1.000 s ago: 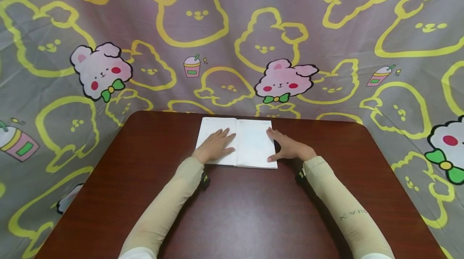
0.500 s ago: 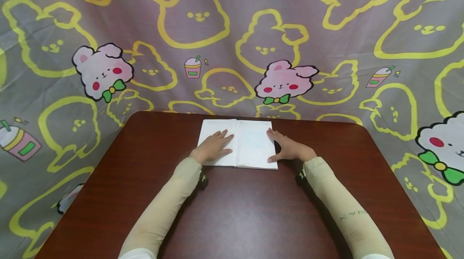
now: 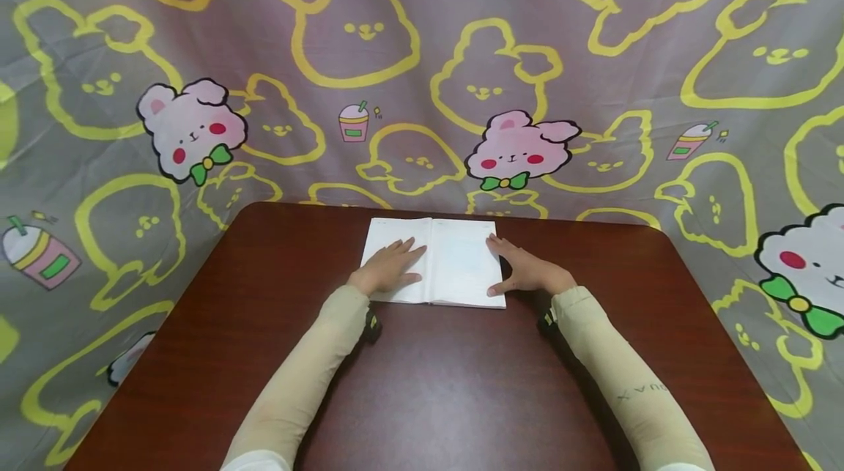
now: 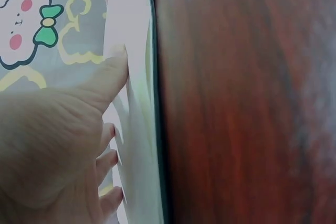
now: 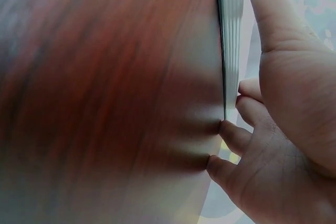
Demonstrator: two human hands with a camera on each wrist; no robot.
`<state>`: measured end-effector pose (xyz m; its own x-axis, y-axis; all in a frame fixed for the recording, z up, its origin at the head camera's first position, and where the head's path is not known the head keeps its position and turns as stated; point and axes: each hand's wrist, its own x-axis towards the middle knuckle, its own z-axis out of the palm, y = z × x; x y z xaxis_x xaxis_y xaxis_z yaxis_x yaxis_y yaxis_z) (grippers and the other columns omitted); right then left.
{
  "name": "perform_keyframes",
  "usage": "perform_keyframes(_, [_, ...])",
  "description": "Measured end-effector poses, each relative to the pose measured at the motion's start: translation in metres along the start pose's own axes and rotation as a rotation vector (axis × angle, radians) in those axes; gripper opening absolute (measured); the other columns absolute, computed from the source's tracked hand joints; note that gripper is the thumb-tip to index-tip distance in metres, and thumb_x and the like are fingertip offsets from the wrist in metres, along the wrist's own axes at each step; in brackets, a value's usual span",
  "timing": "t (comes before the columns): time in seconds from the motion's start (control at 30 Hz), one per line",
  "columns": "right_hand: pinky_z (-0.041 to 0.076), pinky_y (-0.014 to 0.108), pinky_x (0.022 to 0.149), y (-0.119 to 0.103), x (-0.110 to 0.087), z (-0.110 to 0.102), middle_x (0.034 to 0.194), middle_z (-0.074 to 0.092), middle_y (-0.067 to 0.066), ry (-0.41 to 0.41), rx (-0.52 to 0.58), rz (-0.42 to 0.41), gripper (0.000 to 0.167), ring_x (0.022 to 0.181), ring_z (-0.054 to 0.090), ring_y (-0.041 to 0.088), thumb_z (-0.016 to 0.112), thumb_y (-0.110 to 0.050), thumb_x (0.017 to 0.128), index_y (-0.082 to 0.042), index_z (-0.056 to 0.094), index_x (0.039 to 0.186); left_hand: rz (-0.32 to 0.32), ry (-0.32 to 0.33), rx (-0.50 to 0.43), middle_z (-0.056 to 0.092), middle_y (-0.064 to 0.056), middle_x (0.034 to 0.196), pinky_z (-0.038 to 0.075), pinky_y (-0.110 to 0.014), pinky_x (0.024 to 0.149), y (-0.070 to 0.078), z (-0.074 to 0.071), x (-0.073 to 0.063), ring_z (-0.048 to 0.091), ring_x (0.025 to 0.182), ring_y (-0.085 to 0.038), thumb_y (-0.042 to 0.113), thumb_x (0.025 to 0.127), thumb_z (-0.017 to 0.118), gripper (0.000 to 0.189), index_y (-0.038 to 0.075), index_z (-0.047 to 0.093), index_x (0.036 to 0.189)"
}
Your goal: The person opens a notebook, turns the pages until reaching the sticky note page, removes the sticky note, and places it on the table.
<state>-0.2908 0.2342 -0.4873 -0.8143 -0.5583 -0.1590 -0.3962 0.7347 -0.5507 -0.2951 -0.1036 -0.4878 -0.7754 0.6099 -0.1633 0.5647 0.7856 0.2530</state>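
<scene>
A notebook (image 3: pixel 464 258) with white pages and a dark cover lies spread at the far side of the table. My left hand (image 3: pixel 387 266) rests on its left page, fingers extended toward the spine. In the left wrist view, the thumb and fingertips of that hand (image 4: pixel 63 135) press on the paper, and the page stack (image 4: pixel 140 114) looks wavy. At the right edge is my right hand (image 3: pixel 527 268), its thumb at the near corner and its fingers farther back. The right wrist view shows two fingertips of this hand (image 5: pixel 283 103) down on the table and others beside the notebook's edge (image 5: pixel 231 35).
The notebook lies on a dark reddish-brown table (image 3: pixel 422 383) with rounded far corners. A grey curtain (image 3: pixel 395 31) with yellow outlines and pink rabbit heads hangs behind it and along both sides. A black band (image 3: pixel 372 326) is at my left wrist.
My left hand has shifted very slightly left on the page. The left page's far edge has dropped a little closer and now bows near the spine. The right hand stays put.
</scene>
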Motion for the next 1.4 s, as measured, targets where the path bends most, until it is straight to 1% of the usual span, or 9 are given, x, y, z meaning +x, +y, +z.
perform_keyframes(0.37, [0.016, 0.063, 0.122, 0.002, 0.001, -0.001, 0.168, 0.011, 0.025, 0.003, -0.019, -0.008, 0.121, 0.155, 0.009, 0.045, 0.088, -0.043, 0.077, 0.006, 0.015, 0.160, -0.059, -0.001, -0.034, 0.013, -0.015, 0.170, 0.015, -0.064, 0.123, -0.001, 0.010, 0.005, 0.015, 0.155, -0.042, 0.044, 0.106, 0.048, 0.068, 0.020, 0.022, 0.164])
perform_keyframes(0.6, [0.015, 0.063, 0.123, 0.001, 0.001, -0.002, 0.169, 0.010, 0.024, 0.006, -0.007, -0.005, 0.121, 0.155, 0.008, 0.044, 0.088, -0.042, 0.077, 0.005, 0.015, 0.160, -0.059, 0.010, -0.023, 0.015, -0.016, 0.169, 0.018, -0.064, 0.122, 0.002, 0.006, 0.001, 0.017, 0.154, -0.042, 0.043, 0.106, 0.048, 0.067, 0.019, 0.024, 0.163])
perform_keyframes(0.77, [0.014, 0.064, 0.122, 0.001, 0.001, 0.000, 0.169, 0.010, 0.024, 0.002, -0.001, -0.009, 0.120, 0.155, 0.008, 0.044, 0.088, -0.043, 0.077, 0.004, 0.015, 0.160, -0.090, -0.005, -0.016, 0.014, -0.014, 0.170, 0.018, -0.063, 0.122, 0.006, 0.005, -0.001, 0.016, 0.155, -0.040, 0.044, 0.106, 0.047, 0.067, 0.021, 0.023, 0.164])
perform_keyframes(0.9, [0.012, 0.067, 0.121, 0.001, 0.001, 0.001, 0.169, 0.009, 0.024, -0.003, 0.000, -0.001, 0.121, 0.155, 0.007, 0.044, 0.088, -0.045, 0.077, 0.003, 0.014, 0.161, -0.106, 0.014, -0.012, 0.020, -0.016, 0.168, 0.022, -0.062, 0.122, 0.011, 0.005, -0.003, 0.021, 0.154, -0.042, 0.041, 0.106, 0.049, 0.064, 0.019, 0.028, 0.162])
perform_keyframes(1.0, [0.013, 0.066, 0.121, 0.000, 0.000, 0.001, 0.169, 0.009, 0.023, -0.002, -0.003, 0.005, 0.122, 0.156, 0.007, 0.043, 0.088, -0.045, 0.077, 0.003, 0.014, 0.161, -0.091, 0.048, -0.001, 0.027, -0.019, 0.165, 0.025, -0.057, 0.122, 0.015, 0.006, -0.006, 0.027, 0.152, -0.043, 0.037, 0.107, 0.050, 0.059, 0.014, 0.035, 0.160])
perform_keyframes(1.1, [0.014, 0.064, 0.123, 0.000, -0.001, 0.000, 0.169, 0.009, 0.022, 0.000, 0.000, 0.010, 0.121, 0.156, 0.007, 0.042, 0.088, -0.044, 0.077, 0.002, 0.014, 0.161, -0.052, 0.083, 0.006, 0.035, -0.022, 0.161, 0.027, -0.051, 0.123, 0.018, 0.008, -0.009, 0.032, 0.149, -0.043, 0.030, 0.107, 0.050, 0.054, 0.007, 0.041, 0.156])
perform_keyframes(1.2, [0.014, 0.065, 0.122, 0.000, 0.000, 0.001, 0.169, 0.009, 0.023, 0.002, -0.009, 0.007, 0.121, 0.156, 0.007, 0.043, 0.088, -0.044, 0.077, 0.003, 0.014, 0.161, -0.012, 0.107, 0.003, 0.041, -0.024, 0.157, 0.029, -0.049, 0.122, 0.023, 0.009, -0.013, 0.038, 0.146, -0.042, 0.026, 0.107, 0.053, 0.051, 0.004, 0.046, 0.152])
perform_keyframes(1.3, [0.015, 0.065, 0.122, 0.000, 0.000, 0.001, 0.169, 0.009, 0.023, 0.002, -0.006, 0.011, 0.121, 0.155, 0.008, 0.044, 0.088, -0.044, 0.077, 0.003, 0.014, 0.161, 0.031, 0.129, -0.017, 0.047, -0.023, 0.153, 0.032, -0.047, 0.121, 0.027, 0.009, -0.017, 0.042, 0.145, -0.039, 0.024, 0.105, 0.056, 0.047, 0.002, 0.051, 0.147])
perform_keyframes(1.4, [0.015, 0.066, 0.121, -0.001, 0.000, 0.001, 0.169, 0.009, 0.024, 0.000, -0.005, 0.012, 0.121, 0.155, 0.008, 0.044, 0.088, -0.044, 0.077, 0.003, 0.014, 0.161, 0.079, 0.163, -0.071, 0.056, -0.022, 0.145, 0.036, -0.047, 0.119, 0.031, 0.009, -0.022, 0.047, 0.141, -0.038, 0.020, 0.103, 0.060, 0.041, 0.000, 0.059, 0.138])
